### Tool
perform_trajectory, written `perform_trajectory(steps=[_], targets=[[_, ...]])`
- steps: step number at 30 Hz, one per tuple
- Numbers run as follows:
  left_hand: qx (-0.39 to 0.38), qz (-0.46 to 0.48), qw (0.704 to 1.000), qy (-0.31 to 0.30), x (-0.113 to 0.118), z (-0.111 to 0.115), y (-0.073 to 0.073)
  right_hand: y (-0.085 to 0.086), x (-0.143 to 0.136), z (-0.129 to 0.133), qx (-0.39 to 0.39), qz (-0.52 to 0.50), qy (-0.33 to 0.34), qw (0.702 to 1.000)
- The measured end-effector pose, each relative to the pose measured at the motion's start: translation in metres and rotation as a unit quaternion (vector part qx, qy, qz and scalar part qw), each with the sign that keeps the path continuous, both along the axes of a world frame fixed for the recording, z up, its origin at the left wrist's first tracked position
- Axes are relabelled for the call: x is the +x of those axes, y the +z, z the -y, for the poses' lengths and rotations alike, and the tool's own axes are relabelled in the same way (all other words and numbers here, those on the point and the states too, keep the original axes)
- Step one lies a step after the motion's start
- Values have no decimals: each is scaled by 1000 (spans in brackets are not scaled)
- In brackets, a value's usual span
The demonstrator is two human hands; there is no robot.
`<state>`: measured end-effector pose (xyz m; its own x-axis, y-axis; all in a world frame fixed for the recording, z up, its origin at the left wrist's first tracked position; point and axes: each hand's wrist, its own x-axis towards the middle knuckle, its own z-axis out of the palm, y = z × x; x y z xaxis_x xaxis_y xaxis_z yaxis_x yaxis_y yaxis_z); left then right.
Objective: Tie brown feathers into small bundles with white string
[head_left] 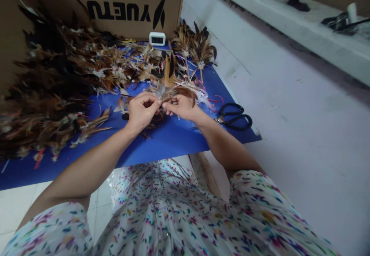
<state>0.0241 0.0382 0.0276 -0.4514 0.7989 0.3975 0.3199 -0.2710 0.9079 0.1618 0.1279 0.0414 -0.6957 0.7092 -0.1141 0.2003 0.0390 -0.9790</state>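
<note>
Near the front of the blue tabletop, my left hand (143, 109) and my right hand (180, 106) meet with thumbs and fingertips pinched together. Between them is a bunch of brown feathers (169, 77), its grey fluffy base at the fingertips and a tan and black plume standing up. Both hands are closed on this bunch; my fingers partly hide its lower end. Loose brown feathers lie under and beside my left hand. White and pink strings (199, 94) lie just beyond my right hand.
Heaps of brown and black feathers (58, 79) cover the left and back of the blue table (179, 142). Black-handled scissors (235, 116) lie by the right edge. Two finished-looking feather bundles (199, 52), a small white digital clock (157, 39) and a cardboard box (127, 2) stand behind. A wall (289, 113) borders the right.
</note>
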Motion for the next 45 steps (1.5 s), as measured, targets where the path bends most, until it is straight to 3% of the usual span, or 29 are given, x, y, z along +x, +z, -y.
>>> perform_trajectory(steps=[9,14,21,31,36,39,45], targets=[[24,-46,999,14,-2,-1,2,7,0,3,-16,-5,-41,999],[17,-88,995,32,-3,-2,3,6,1,3,-26,-46,-27,998],[44,-147,986,60,-6,-3,-1,0,7,0,117,-64,40,990],[70,-244,965,63,-10,-8,-12,1,10,6,326,-65,-17,943],[82,-294,951,44,-10,-7,-13,1,9,7,424,-93,-36,900],[85,-321,943,33,-9,-7,-13,-2,8,6,440,-105,-44,891],[110,-379,919,25,-7,-7,-17,-4,6,7,393,-79,-45,915]])
